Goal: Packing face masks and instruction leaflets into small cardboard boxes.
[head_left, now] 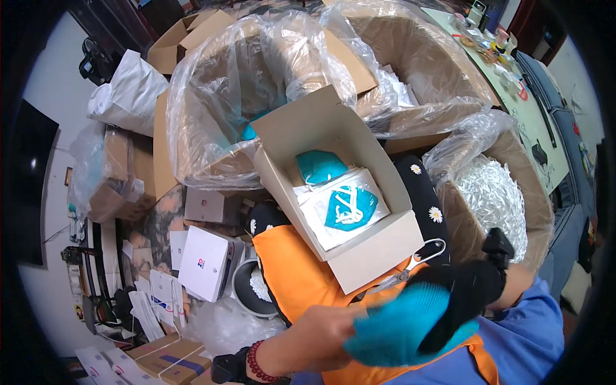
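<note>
Over my lap is a teal face mask (398,324), blurred by motion; whether it is one or a stack I cannot tell. My bare left hand (324,333), a red bead bracelet at its wrist, grips the mask's left side, its fingertips partly hidden. My right hand (462,292), in a black glove, closes over the mask's right side. Just beyond stands an open cardboard box (375,256), tilted on my lap. Inside it lie a teal mask with white straps (350,208) on white packets and another teal mask (319,165) behind.
Scissors (403,277) lie by the box's near flap on an orange apron (289,256). Large plastic-lined cartons (218,96) stand beyond; the right carton (539,218) holds white strips (494,205). At left are a white box (204,263) and a grey bucket (247,289).
</note>
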Demonstrator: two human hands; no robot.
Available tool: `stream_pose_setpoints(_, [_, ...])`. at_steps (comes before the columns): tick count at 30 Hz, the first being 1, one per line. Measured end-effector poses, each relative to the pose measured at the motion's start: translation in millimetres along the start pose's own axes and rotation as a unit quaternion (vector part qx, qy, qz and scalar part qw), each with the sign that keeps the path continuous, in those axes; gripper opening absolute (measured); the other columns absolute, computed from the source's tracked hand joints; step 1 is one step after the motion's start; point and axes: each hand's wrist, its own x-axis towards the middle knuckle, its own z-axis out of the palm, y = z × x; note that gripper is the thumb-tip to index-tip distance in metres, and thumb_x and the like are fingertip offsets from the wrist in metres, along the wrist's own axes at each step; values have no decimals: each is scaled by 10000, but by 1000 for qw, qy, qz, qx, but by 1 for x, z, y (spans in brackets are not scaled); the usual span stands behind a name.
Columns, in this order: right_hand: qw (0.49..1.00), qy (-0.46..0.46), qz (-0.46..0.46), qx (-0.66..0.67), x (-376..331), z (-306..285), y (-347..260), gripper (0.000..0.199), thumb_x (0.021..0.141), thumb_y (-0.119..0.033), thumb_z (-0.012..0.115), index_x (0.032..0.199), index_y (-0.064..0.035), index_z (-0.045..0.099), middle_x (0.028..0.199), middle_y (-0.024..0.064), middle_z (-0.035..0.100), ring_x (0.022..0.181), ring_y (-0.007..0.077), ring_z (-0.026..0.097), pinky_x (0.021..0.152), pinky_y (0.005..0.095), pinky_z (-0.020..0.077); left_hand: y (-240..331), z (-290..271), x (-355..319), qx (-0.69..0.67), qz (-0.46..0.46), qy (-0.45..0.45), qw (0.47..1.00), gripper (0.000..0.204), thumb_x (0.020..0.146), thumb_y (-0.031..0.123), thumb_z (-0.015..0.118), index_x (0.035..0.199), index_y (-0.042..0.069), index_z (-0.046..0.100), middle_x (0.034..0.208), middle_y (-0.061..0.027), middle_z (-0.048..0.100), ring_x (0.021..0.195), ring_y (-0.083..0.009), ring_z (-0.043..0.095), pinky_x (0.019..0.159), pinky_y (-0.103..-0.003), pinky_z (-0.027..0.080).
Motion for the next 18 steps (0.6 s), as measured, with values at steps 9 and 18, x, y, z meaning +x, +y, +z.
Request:
stream_pose_setpoints(9, [969,-199,139,53,-23,-32,-20,273,990,-212,534,1181,-32,608,1026,86,650,968,147,619,857,299,507,17,12,-41,-11,63,-22,998,114,907,180,593,904,68,615,822,-39,600,754,-219,629,576,-306,490])
stream_pose_setpoints(18, [901,238,276,236,-74,-92,30,320,1001,-262,529,1212,-28,584,1077,69,651,1004,153,624,904,307,498,-106,-31,-210,-89,-492,233,834,243,988,195,462,879,29,602,716,-70,606,622,-163,606,570,-299,493])
